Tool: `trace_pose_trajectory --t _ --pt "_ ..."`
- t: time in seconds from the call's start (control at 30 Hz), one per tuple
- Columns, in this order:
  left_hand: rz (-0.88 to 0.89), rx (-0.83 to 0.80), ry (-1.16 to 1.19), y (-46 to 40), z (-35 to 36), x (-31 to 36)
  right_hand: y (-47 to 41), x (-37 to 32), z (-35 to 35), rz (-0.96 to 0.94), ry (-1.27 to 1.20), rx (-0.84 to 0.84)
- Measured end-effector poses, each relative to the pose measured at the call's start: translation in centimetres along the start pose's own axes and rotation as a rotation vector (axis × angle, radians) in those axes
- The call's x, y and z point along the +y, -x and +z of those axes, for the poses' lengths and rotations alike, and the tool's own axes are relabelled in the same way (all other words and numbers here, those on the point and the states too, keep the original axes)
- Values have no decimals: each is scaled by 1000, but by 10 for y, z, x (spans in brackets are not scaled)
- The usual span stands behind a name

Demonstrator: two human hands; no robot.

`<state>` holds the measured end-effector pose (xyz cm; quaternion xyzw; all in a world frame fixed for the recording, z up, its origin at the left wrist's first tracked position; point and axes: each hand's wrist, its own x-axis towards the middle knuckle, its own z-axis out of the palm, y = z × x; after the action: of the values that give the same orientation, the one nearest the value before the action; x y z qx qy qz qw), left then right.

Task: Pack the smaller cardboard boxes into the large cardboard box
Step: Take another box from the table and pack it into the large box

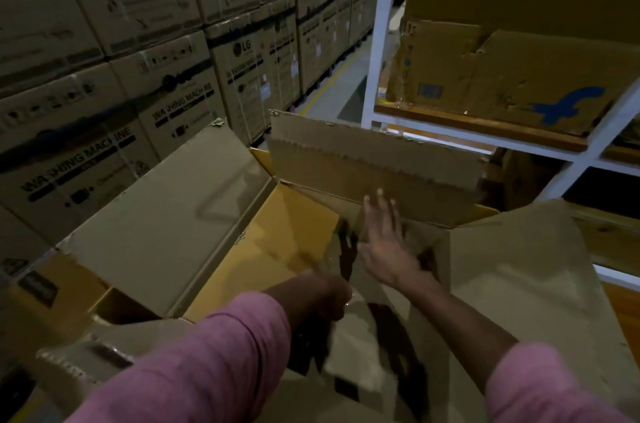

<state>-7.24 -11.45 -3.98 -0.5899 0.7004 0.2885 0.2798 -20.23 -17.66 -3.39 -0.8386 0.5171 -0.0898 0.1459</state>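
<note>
The large cardboard box [166, 235] stands open in front of me, its four flaps spread outward. Inside it lies a smaller cardboard box [367, 325] with dark markings, tilted and blurred. My right hand [384, 242] reaches into the opening with straight fingers, palm down, over the smaller box's far end. My left hand [332, 294] is curled at the smaller box's near edge; the fingers are hidden behind the wrist, so the hold is unclear.
Stacked washing machine cartons [114, 83] form a wall on the left. A white metal rack [377, 41] on the right carries worn cardboard boxes [502, 76] on wooden shelves. A narrow grey aisle [343, 83] runs between them.
</note>
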Motion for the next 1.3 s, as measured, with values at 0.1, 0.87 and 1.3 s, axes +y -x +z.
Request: trace_pose_trajectory --t 0.1,0.87,1.3 --pt "-20 68 24 -6 5 -8 -41 -4 -17 44 -23 53" --pt "-45 747 284 -42 -111 -59 -61 -9 -4 142 128 129" --pt "60 726 28 -5 -87 -49 -9 -71 61 448 -847 -478"
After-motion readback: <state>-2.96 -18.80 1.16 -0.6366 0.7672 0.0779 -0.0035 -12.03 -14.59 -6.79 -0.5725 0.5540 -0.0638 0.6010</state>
